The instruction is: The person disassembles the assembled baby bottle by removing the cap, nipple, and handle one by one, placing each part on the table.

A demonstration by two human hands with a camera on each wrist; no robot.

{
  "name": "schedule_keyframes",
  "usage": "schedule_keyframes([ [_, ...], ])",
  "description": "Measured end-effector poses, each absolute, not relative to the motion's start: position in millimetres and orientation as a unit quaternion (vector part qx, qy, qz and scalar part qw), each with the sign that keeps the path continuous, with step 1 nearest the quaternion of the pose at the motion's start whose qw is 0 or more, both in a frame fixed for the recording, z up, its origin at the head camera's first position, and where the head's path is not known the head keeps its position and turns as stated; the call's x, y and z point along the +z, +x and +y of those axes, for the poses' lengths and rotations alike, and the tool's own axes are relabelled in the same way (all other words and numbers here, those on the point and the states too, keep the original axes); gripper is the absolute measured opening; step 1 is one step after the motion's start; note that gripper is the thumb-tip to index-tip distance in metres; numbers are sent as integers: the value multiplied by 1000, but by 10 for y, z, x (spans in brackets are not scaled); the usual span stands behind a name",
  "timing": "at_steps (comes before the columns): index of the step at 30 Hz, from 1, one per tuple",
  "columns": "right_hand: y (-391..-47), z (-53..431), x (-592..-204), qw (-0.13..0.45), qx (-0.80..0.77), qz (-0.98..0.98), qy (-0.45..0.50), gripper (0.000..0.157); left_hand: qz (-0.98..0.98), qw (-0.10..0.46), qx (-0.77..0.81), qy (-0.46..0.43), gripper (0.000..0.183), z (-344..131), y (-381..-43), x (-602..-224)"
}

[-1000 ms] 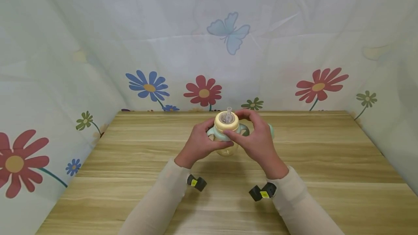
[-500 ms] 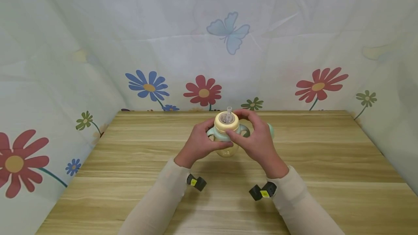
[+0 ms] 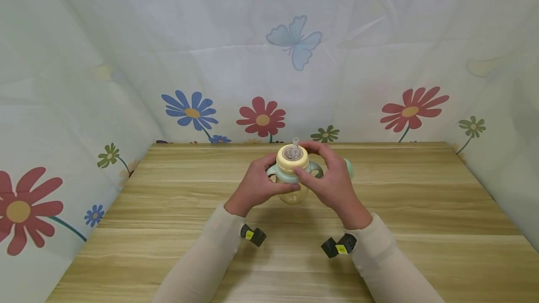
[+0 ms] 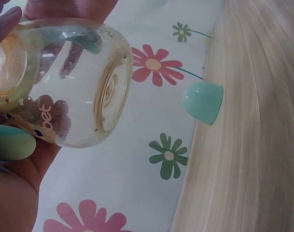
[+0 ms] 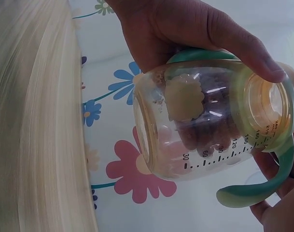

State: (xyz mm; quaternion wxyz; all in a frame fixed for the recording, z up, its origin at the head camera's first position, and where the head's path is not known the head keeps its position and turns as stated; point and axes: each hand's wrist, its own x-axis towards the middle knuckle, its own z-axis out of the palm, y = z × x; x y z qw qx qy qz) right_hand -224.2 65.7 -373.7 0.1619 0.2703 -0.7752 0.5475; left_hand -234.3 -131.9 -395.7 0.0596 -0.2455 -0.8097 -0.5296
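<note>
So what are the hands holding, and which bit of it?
A see-through baby bottle. The left hand grips it round its upper body; the right hand holds the yellow collar at its top.

The light was soft and a bit gray, and it seemed to come from above. Faint, fuzzy shadows lay on the table [image 3: 168,209] near the sleeves [image 3: 198,258], with a pale shine between them. White streaks of glare (like tiny chalk lines) shone on the bottle [image 5: 200,125]. The right wrist view was dim, but the black numbers [image 5: 221,150] looked sharp.
</note>
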Motion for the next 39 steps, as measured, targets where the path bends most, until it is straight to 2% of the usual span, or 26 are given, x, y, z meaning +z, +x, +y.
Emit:
schedule_keyframes([
  [27,-2224,615,-3714,176,550,-782,237,57,-814,78,-521,-246,67,-1313,-2356,-3977],
  [39,-2232,623,-3729,179,542,-785,240,53,-810,72,-526,-248,65,-1304,-2365,-3988],
])
